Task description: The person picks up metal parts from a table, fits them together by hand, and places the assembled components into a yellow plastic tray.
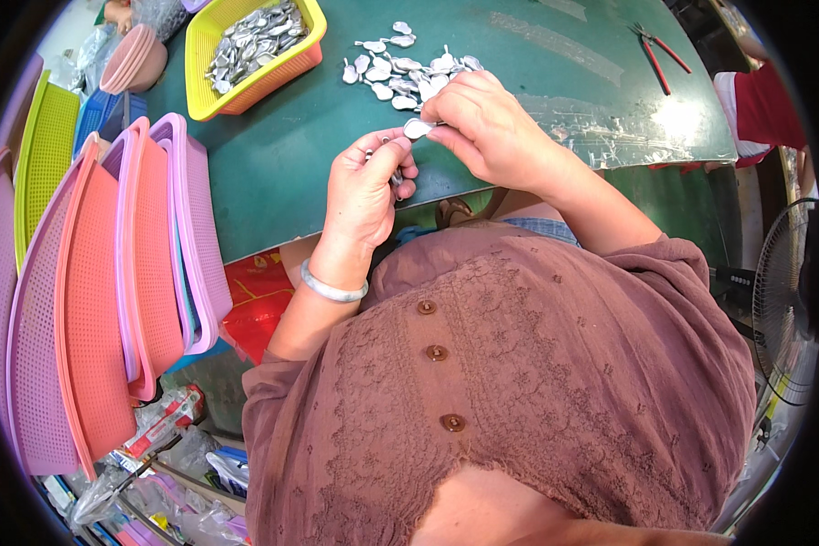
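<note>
Between my two hands is a small silvery metal piece (pixel 417 128), rounded with a narrow end. My left hand (pixel 366 177) pinches one side of it, and a few more metal pieces (pixel 396 173) show among its curled fingers. The thumb and fingers of my right hand (pixel 487 123) close on the other end. Just beyond my hands, a loose heap of similar metal pieces (pixel 405 71) lies on the green table (pixel 291 173). Many more fill a yellow and pink basket (pixel 314 50) at the far left of the table.
Red-handled pliers (pixel 655 59) lie spread at the far right. Purple and pink plastic baskets (pixel 96 309) stand stacked on edge along the left. Pink bowls (pixel 135 62) sit near the far left corner. A fan (pixel 785 300) is at the right, and another person's red sleeve (pixel 769 107) shows beyond the table.
</note>
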`<move>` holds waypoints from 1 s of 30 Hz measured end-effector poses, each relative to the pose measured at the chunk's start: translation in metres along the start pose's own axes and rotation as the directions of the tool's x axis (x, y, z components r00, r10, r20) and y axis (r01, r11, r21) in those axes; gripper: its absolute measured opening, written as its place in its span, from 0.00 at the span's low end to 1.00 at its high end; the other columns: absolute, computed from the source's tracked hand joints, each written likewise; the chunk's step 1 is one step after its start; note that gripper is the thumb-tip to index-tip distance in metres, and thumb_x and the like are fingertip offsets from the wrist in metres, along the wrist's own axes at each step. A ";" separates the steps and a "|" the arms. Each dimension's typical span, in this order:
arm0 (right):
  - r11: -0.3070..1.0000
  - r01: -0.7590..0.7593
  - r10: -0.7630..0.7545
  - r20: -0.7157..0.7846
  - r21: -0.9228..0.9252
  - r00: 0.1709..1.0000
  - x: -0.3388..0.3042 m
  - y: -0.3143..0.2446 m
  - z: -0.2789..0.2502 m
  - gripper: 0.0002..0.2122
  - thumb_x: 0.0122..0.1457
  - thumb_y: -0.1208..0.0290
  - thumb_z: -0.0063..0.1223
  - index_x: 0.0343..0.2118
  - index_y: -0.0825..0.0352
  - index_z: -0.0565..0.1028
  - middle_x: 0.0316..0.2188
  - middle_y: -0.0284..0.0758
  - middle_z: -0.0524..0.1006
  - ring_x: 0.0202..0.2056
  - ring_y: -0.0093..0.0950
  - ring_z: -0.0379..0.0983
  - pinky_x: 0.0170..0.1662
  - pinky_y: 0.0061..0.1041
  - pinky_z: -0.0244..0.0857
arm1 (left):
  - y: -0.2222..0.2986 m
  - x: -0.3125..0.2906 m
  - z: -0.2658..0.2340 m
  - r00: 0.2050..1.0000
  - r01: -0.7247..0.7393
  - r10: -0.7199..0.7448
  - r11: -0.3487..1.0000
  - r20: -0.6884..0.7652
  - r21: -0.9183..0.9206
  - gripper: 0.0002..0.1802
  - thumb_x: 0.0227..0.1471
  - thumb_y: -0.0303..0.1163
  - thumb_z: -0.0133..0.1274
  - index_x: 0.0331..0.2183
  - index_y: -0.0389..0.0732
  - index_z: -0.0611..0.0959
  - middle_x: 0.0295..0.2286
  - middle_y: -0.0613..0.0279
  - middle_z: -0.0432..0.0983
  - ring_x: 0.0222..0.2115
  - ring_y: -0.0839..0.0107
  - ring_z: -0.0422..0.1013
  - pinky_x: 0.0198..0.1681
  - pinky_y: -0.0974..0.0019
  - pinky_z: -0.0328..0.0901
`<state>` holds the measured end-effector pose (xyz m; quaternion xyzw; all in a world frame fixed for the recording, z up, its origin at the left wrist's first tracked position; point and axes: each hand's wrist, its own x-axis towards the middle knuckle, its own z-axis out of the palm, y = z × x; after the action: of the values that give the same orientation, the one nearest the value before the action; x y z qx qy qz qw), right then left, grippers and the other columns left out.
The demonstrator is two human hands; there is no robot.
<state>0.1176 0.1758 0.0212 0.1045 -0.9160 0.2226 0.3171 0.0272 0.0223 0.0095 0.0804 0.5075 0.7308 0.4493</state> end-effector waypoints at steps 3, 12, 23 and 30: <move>1.000 0.007 -0.007 0.001 -0.023 1.000 0.001 -0.002 0.000 0.09 0.43 0.77 0.54 0.29 0.67 0.69 0.26 0.35 0.69 0.31 0.34 0.65 0.38 0.30 0.57 | 0.000 0.000 -0.001 1.000 -0.010 0.010 1.000 -0.001 0.017 0.07 0.47 0.25 0.49 0.31 0.32 0.74 0.19 0.64 0.67 0.19 0.77 0.64 0.17 0.78 0.56; 0.999 0.016 -0.015 0.018 -0.048 1.000 0.003 -0.008 -0.003 0.09 0.42 0.77 0.54 0.28 0.67 0.69 0.26 0.34 0.69 0.32 0.34 0.64 0.37 0.30 0.57 | -0.001 -0.003 0.002 0.996 -0.075 0.079 0.991 -0.029 0.107 0.07 0.47 0.26 0.50 0.31 0.33 0.75 0.18 0.66 0.67 0.18 0.80 0.63 0.17 0.79 0.56; 0.997 -0.064 0.064 -0.003 0.049 0.998 -0.002 -0.006 0.002 0.06 0.44 0.75 0.54 0.26 0.67 0.71 0.23 0.35 0.70 0.30 0.34 0.65 0.35 0.30 0.59 | -0.002 -0.004 0.005 0.988 -0.123 0.143 0.959 -0.060 0.255 0.07 0.49 0.27 0.48 0.30 0.34 0.76 0.18 0.67 0.67 0.16 0.82 0.60 0.17 0.80 0.55; 0.706 -0.531 0.489 0.220 0.470 0.844 -0.004 -0.009 0.001 0.06 0.53 0.73 0.48 0.30 0.70 0.72 0.19 0.29 0.71 0.23 0.18 0.65 0.29 0.18 0.60 | -0.001 -0.006 0.003 0.994 -0.106 0.109 0.982 -0.010 0.155 0.08 0.51 0.29 0.46 0.28 0.36 0.76 0.18 0.68 0.67 0.18 0.81 0.62 0.18 0.79 0.56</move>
<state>0.1239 0.1674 0.0212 -0.0635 -0.8271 0.5327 0.1673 0.0327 0.0199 0.0123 0.1356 0.5614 0.7134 0.3969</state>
